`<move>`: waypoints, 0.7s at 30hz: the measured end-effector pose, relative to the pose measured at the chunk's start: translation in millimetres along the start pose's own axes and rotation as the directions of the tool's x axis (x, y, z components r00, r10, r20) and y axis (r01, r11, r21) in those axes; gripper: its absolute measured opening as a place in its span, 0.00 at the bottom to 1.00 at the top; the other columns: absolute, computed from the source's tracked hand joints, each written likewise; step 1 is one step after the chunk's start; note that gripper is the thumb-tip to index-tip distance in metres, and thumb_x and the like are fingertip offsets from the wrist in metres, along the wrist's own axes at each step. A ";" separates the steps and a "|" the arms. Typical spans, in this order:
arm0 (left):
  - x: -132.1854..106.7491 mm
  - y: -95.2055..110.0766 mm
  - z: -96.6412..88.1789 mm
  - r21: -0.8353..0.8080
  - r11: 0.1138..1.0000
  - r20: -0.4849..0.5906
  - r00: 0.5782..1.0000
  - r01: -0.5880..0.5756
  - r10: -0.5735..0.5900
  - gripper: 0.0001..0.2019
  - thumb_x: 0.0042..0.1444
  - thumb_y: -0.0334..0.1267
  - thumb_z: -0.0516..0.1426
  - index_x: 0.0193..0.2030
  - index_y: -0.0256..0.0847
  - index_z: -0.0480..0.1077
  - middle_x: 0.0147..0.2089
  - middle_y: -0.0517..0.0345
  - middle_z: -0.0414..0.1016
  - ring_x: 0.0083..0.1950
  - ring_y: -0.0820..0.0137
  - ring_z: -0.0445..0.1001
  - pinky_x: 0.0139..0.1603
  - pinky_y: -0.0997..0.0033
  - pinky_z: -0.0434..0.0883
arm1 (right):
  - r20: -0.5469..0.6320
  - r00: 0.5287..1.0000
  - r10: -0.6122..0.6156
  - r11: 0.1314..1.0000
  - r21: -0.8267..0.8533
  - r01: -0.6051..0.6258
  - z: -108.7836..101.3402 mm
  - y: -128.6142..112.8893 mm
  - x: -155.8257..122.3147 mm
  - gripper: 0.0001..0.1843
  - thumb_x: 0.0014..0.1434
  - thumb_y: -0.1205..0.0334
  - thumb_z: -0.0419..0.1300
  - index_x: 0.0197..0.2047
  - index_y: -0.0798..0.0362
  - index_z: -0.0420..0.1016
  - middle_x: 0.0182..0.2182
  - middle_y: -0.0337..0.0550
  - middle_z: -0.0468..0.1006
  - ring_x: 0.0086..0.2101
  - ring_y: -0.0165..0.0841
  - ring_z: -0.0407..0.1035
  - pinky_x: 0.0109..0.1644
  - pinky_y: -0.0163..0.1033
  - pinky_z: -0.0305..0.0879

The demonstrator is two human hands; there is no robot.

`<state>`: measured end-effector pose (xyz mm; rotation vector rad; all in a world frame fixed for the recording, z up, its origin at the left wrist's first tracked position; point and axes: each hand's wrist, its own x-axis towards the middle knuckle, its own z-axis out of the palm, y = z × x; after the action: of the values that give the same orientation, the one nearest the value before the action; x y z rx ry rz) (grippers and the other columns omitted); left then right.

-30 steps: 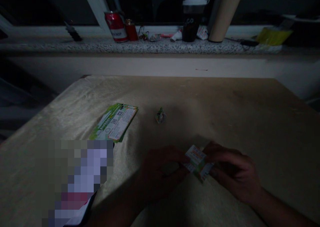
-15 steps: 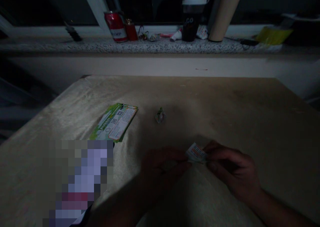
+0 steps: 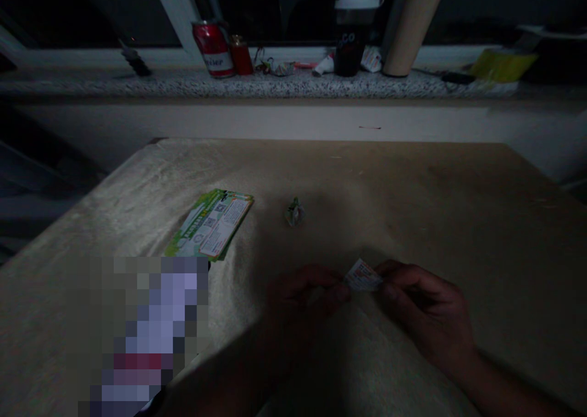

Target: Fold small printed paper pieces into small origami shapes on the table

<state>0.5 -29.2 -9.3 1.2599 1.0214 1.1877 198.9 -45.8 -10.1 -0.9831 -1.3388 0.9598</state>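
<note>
folded paper (image 3: 362,277) pinched between both hands (image 3: 367,301).

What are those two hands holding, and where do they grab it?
A small folded paper, pinched at its two ends: the left hand on its left end, the right hand on its right end.

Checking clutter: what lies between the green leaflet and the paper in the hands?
Head view: only bare tablecloth until the left hand holding the paper; the crumpled scrap sits farther back.
</note>
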 end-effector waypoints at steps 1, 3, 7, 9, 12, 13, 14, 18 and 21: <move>-0.3 -0.3 0.7 -0.012 1.000 0.004 1.000 -0.005 0.005 0.03 0.55 0.32 0.68 0.31 0.45 0.82 0.34 0.61 0.85 0.35 0.72 0.82 0.38 0.77 0.77 | -0.011 1.000 0.000 1.000 -0.013 0.000 1.0 -0.7 -0.2 0.06 0.62 0.68 0.68 0.33 0.48 0.82 0.33 0.40 0.86 0.33 0.29 0.81 0.37 0.27 0.76; -1.6 -1.5 1.6 -0.018 1.000 0.000 1.000 -0.011 0.011 0.03 0.56 0.33 0.67 0.31 0.44 0.82 0.34 0.61 0.85 0.36 0.71 0.82 0.39 0.76 0.77 | -0.039 0.999 -0.002 0.999 -0.039 0.001 2.9 -1.9 -0.5 0.07 0.60 0.70 0.67 0.32 0.49 0.82 0.33 0.41 0.87 0.33 0.30 0.81 0.36 0.27 0.77; -5.0 -3.9 2.3 0.014 1.000 0.004 1.000 0.019 -0.019 0.03 0.57 0.35 0.67 0.32 0.43 0.81 0.35 0.58 0.84 0.36 0.70 0.81 0.38 0.73 0.77 | -0.078 0.997 -0.013 0.997 -0.071 0.008 5.8 -3.0 -0.4 0.09 0.58 0.72 0.67 0.29 0.49 0.82 0.30 0.40 0.87 0.29 0.29 0.81 0.32 0.26 0.76; -5.9 -4.5 2.8 0.020 0.999 -0.002 1.000 0.030 -0.030 0.05 0.57 0.36 0.67 0.31 0.42 0.80 0.35 0.58 0.84 0.36 0.70 0.81 0.37 0.73 0.77 | -0.086 0.996 -0.012 0.997 -0.077 0.005 6.4 -3.0 -0.5 0.09 0.57 0.73 0.68 0.29 0.49 0.82 0.29 0.40 0.86 0.28 0.28 0.80 0.32 0.25 0.75; -5.8 -5.1 3.6 0.027 0.999 -0.018 0.999 0.036 -0.036 0.06 0.57 0.35 0.67 0.30 0.41 0.78 0.35 0.57 0.83 0.36 0.70 0.80 0.37 0.74 0.76 | -0.101 0.995 0.007 0.996 -0.083 -0.015 7.0 -2.7 -0.9 0.09 0.56 0.72 0.68 0.27 0.50 0.81 0.28 0.39 0.86 0.27 0.27 0.79 0.30 0.25 0.75; -5.7 -5.3 3.8 0.031 0.999 -0.017 0.999 0.032 -0.031 0.06 0.56 0.35 0.67 0.29 0.41 0.78 0.35 0.58 0.83 0.35 0.71 0.80 0.37 0.74 0.76 | -0.103 0.995 0.015 0.997 -0.080 -0.023 7.1 -2.5 -1.0 0.09 0.56 0.72 0.68 0.27 0.50 0.81 0.28 0.39 0.86 0.27 0.28 0.79 0.30 0.26 0.75; -5.6 -5.5 4.0 0.035 0.999 -0.014 1.000 0.028 -0.028 0.06 0.56 0.35 0.67 0.29 0.41 0.77 0.34 0.58 0.83 0.35 0.71 0.80 0.37 0.74 0.76 | -0.102 0.994 0.022 0.997 -0.075 -0.030 7.4 -2.4 -1.2 0.09 0.56 0.72 0.68 0.27 0.50 0.81 0.28 0.40 0.86 0.26 0.28 0.79 0.30 0.26 0.75; -5.3 -7.6 3.7 0.032 0.999 -0.006 0.999 0.037 -0.037 0.08 0.56 0.35 0.66 0.28 0.40 0.75 0.34 0.57 0.82 0.34 0.71 0.79 0.36 0.73 0.76 | -0.087 0.996 0.029 0.998 -0.051 -0.034 8.2 -2.0 -1.4 0.09 0.56 0.72 0.68 0.28 0.50 0.82 0.26 0.40 0.85 0.26 0.30 0.79 0.29 0.28 0.75; -3.7 -11.9 3.2 0.022 0.992 0.009 0.993 0.120 -0.121 0.08 0.55 0.38 0.67 0.30 0.39 0.74 0.34 0.56 0.81 0.35 0.69 0.79 0.37 0.72 0.77 | -0.085 0.996 0.037 0.998 -0.054 -0.041 8.2 -1.3 -1.0 0.08 0.56 0.72 0.69 0.27 0.50 0.82 0.26 0.42 0.85 0.24 0.30 0.78 0.26 0.29 0.74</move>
<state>4.0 -32.6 -21.1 1.2027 1.0896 1.0789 190.7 -47.1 -9.3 -1.0840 -1.2862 0.9048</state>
